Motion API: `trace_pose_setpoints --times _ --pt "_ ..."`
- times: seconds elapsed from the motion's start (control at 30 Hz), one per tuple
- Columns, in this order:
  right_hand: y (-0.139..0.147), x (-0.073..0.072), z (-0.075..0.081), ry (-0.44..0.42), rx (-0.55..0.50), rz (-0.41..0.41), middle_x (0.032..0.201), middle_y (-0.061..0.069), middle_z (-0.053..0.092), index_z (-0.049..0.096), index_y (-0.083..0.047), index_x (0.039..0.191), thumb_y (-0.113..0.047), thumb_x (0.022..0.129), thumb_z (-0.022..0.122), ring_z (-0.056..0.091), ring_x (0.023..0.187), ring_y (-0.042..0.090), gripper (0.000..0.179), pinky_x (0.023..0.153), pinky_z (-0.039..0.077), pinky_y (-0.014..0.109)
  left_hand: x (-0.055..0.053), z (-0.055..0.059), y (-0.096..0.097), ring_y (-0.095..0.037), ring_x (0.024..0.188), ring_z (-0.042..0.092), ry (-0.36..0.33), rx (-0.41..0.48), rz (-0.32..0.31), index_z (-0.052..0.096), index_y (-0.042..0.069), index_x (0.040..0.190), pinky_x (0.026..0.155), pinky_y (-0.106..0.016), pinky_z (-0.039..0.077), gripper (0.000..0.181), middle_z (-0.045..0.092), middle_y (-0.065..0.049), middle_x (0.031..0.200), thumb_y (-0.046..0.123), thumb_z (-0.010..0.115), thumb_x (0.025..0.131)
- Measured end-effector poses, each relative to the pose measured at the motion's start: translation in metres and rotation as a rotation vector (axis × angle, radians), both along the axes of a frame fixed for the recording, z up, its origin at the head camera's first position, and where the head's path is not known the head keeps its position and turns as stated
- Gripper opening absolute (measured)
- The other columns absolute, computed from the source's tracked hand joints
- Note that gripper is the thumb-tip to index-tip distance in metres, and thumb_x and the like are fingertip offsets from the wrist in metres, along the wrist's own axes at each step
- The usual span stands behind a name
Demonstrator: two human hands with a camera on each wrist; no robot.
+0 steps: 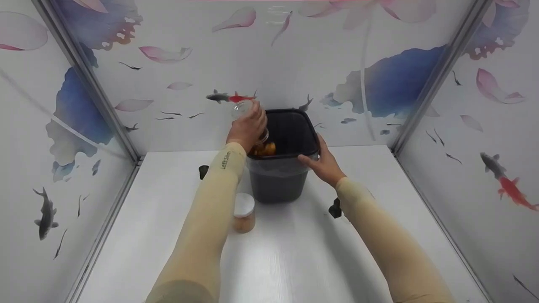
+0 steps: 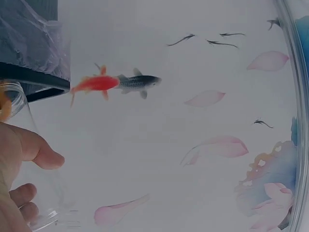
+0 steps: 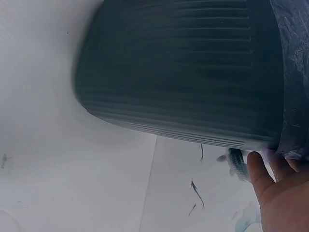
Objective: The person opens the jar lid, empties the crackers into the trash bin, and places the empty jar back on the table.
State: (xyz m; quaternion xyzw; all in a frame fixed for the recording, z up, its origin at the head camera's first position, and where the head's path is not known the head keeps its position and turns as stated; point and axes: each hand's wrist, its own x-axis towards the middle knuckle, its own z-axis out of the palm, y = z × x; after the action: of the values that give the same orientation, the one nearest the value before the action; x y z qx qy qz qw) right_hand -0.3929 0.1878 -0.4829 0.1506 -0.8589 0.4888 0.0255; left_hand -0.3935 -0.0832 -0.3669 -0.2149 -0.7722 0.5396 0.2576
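Observation:
My left hand grips a clear jar, tipped with its base up and its mouth down at the left side of a black trash bin. Orange pieces show at the jar's mouth, just inside the bin's rim. In the left wrist view, thumb and fingers wrap the clear jar, and its mouth overlaps the bin's edge. My right hand holds the bin's right front corner, thumb by the rim and fingers along the side. The right wrist view shows those fingers against the plastic liner.
A jar with a white lid and tan contents stands in front of the bin, beside my left forearm. Small black objects lie left and right on the white table. Printed panels enclose the back and sides.

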Motion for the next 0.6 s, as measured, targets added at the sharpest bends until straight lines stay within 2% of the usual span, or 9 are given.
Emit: trace_pose_setpoints --times 0.2,0.3,0.43,0.5,0.6 --pt "-0.001 0.001 0.003 -0.009 -0.008 0.000 0.164 0.010 0.017 0.004 -0.017 0.161 -0.058 0.087 0.070 0.021 0.148 0.029 0.108 0.117 0.019 0.048 0.000 0.003 -0.002 -0.037 0.129 0.044 -0.004 0.016 -0.013 0.049 0.006 0.142 0.110 -0.051 0.015 0.079 0.053 -0.017 0.137 -0.010 0.076 0.070" --pt "-0.001 0.001 0.003 -0.006 -0.008 0.004 0.164 0.011 0.018 0.004 -0.016 0.161 -0.058 0.086 0.070 0.022 0.148 0.029 0.108 0.116 0.019 0.048 0.000 0.003 -0.003 -0.036 0.129 0.044 -0.008 0.036 -0.011 0.049 0.007 0.141 0.110 -0.049 0.016 0.066 0.053 -0.016 0.137 -0.004 0.070 0.080" --pt "-0.001 0.001 0.002 0.002 -0.011 0.007 0.163 0.012 0.018 0.005 -0.015 0.161 -0.057 0.087 0.070 0.022 0.147 0.030 0.107 0.116 0.020 0.048 0.001 0.002 -0.004 -0.034 0.129 0.044 -0.018 0.101 -0.014 0.050 0.009 0.141 0.112 -0.049 0.015 0.043 0.054 -0.014 0.137 0.011 0.050 0.099" --pt "-0.001 0.001 0.002 0.001 -0.011 0.002 0.163 0.011 0.019 0.005 -0.016 0.161 -0.057 0.087 0.070 0.022 0.147 0.029 0.107 0.116 0.020 0.048 0.002 0.001 -0.006 -0.033 0.129 0.045 -0.022 0.185 -0.025 0.051 0.008 0.140 0.114 -0.047 0.014 0.039 0.055 -0.014 0.136 0.013 0.045 0.102" --pt "-0.001 0.001 0.001 -0.007 -0.006 -0.005 0.163 0.010 0.019 0.005 -0.017 0.161 -0.059 0.086 0.069 0.022 0.148 0.028 0.107 0.116 0.020 0.048 0.003 -0.003 -0.010 -0.033 0.127 0.046 -0.041 0.443 -0.046 0.054 0.009 0.136 0.115 -0.044 0.016 0.036 0.056 -0.016 0.132 0.010 0.051 0.100"
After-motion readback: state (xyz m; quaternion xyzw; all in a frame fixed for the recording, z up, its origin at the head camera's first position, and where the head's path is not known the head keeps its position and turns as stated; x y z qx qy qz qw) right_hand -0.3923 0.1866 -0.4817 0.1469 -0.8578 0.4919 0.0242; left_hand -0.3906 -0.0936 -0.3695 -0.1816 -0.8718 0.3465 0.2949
